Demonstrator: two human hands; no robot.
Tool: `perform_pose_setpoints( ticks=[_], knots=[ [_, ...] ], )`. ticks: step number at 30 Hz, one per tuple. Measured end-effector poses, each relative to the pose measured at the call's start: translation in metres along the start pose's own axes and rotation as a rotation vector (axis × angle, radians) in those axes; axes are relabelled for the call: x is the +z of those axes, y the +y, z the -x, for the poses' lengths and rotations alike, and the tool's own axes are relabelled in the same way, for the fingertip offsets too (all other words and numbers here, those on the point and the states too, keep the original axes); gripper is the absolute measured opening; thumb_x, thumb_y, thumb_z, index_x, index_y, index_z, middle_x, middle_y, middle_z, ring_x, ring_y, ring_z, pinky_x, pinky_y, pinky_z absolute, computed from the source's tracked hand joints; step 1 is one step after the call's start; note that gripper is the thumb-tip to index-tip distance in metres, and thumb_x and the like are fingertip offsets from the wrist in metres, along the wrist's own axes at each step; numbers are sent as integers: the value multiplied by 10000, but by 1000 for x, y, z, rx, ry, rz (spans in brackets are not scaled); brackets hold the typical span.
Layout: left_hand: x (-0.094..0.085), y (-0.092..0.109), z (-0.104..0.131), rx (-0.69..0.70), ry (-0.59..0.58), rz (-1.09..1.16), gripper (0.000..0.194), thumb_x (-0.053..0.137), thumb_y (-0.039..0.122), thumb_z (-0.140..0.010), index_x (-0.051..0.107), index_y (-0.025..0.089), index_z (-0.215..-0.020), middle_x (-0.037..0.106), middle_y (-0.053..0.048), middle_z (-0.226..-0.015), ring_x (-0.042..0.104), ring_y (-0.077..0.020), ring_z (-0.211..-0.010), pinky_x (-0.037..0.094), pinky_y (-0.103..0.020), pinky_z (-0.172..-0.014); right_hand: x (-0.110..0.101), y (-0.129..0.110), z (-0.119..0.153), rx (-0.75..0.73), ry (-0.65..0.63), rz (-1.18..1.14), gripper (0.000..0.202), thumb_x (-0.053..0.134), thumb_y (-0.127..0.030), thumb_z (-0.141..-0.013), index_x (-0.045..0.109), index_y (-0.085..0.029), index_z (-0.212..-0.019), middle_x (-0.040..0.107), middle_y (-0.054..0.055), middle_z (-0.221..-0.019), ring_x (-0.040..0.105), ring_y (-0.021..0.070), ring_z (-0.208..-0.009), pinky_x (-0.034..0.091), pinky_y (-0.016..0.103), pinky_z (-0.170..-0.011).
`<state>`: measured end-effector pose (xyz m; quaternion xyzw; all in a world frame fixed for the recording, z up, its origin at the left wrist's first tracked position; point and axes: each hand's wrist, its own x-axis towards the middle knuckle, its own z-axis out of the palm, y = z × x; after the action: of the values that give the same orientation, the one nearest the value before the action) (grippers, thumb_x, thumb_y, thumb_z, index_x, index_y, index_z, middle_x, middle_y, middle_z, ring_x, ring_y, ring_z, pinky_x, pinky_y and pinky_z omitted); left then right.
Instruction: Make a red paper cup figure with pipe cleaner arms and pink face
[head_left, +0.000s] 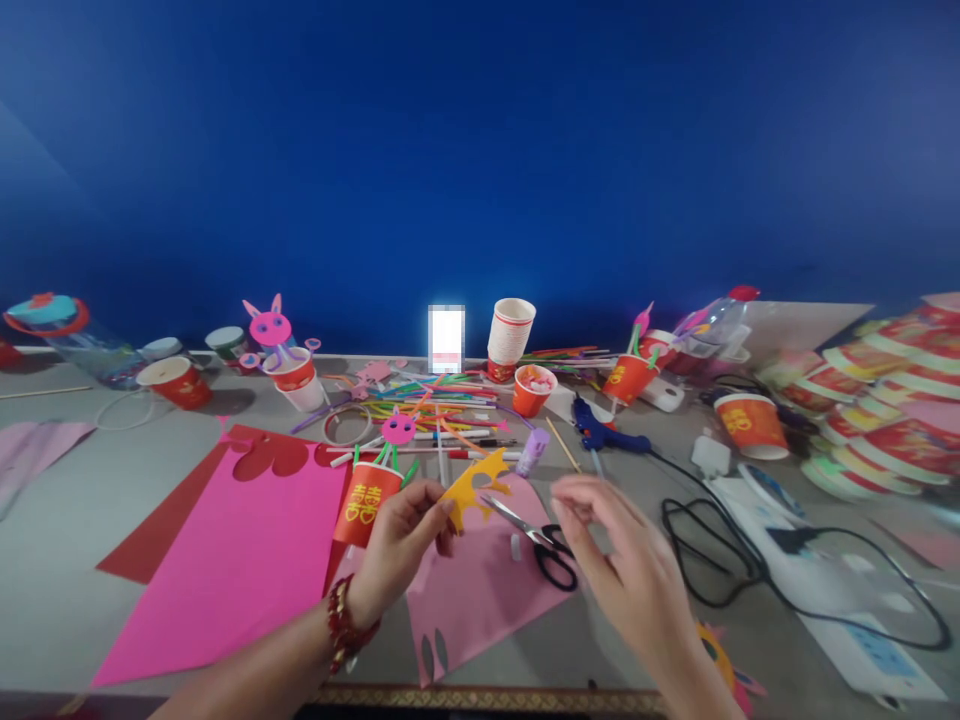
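My left hand (411, 530) pinches a yellow piece of paper (469, 490), which has a jagged edge and a hole cut into it. Black-handled scissors (553, 555) lie with their blades pointing toward that paper, over a light pink sheet (487, 610) with cut-out holes. Just right of the scissor handles hovers my right hand (611, 535), its fingers bent and slightly apart, with nothing visible in them. Left of the yellow paper stands a red paper cup (367, 505) with gold characters, topped by green strips and a pink paper face (398, 428).
Bright pink paper (232, 560) covers red sheets at left. Pipe cleaners and pens lie behind, near a purple glue stick (533, 452). A blue glue gun (606, 435) trails its cord toward a white power strip (832, 600). Stacked paper bowls (885, 400) stand at right.
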<state>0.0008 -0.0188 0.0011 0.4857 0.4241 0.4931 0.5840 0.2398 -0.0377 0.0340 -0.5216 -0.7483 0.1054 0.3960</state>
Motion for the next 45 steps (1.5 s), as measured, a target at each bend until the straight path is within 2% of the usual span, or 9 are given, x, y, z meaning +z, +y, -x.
perform_pose_setpoints(
  ticks=[3, 6, 13, 16, 19, 24, 26, 31, 45],
  knots=[
    [2, -2, 0, -30, -18, 55, 344, 690, 460, -856, 566, 153, -762, 654, 7, -628, 566, -77, -465, 445, -198, -487, 1, 23, 26, 16, -181, 256, 122, 511, -306, -966, 607, -240, -927, 697, 68, -858, 683, 261, -769, 512, 348, -656],
    [5, -4, 0, -52, -32, 104, 347, 700, 457, -846, 564, 151, -755, 659, 5, -633, 573, -76, -467, 449, -194, -486, 11, 39, 44, -27, -258, 383, 151, 499, -304, -958, 627, -232, -994, 710, 89, -935, 700, 279, -841, 534, 365, -704],
    [9, -8, 2, -52, -12, 130, 357, 711, 464, -834, 556, 155, -745, 647, 15, -582, 564, -73, -445, 432, -178, -463, 10, 51, 44, 106, -348, 329, 154, 497, -299, -931, 629, -222, -916, 736, 81, -862, 725, 274, -746, 527, 344, -627],
    [8, -9, 2, -32, 9, 147, 354, 710, 464, -836, 557, 156, -748, 649, 17, -595, 566, -73, -453, 439, -182, -468, 5, 53, 45, 298, -379, 73, 184, 545, -391, -921, 624, -228, -948, 728, 56, -769, 701, 239, -640, 512, 312, -579],
    [7, -7, 1, -15, 32, 191, 361, 729, 468, -819, 549, 162, -753, 663, 13, -627, 573, -77, -457, 456, -195, -479, 6, 46, 48, 500, -421, -407, 303, 577, -507, -909, 607, -213, -975, 679, 29, -685, 648, 190, -558, 508, 273, -522],
    [7, -1, -1, 29, 69, 245, 346, 732, 447, -827, 551, 162, -753, 665, 20, -634, 581, -74, -470, 468, -195, -495, 17, 23, 58, 670, -188, -934, 435, 709, -582, -809, 597, -193, -970, 611, 2, -707, 535, 110, -486, 445, 220, -448],
    [6, 2, -1, 45, 86, 249, 339, 724, 435, -839, 550, 161, -741, 660, 23, -632, 580, -72, -479, 469, -194, -503, 21, 15, 61, 701, -211, -992, 475, 733, -617, -766, 589, -193, -923, 597, 0, -725, 428, 65, -419, 346, 192, -378],
    [6, 6, 0, 63, 106, 265, 325, 723, 433, -841, 548, 168, -771, 684, 14, -658, 587, -76, -485, 468, -194, -502, 33, -6, 60, 608, -513, -826, 552, 698, -705, -731, 518, -183, -722, 506, -36, -559, 435, 85, -471, 351, 209, -464],
    [18, 0, 7, 55, 6, 246, 316, 702, 421, -866, 557, 160, -762, 676, 3, -668, 598, -79, -486, 483, -197, -494, 58, -18, 32, 516, -541, -885, 560, 679, -718, -743, 450, -207, -734, 446, -62, -598, 393, 81, -502, 296, 209, -476]
  ],
)
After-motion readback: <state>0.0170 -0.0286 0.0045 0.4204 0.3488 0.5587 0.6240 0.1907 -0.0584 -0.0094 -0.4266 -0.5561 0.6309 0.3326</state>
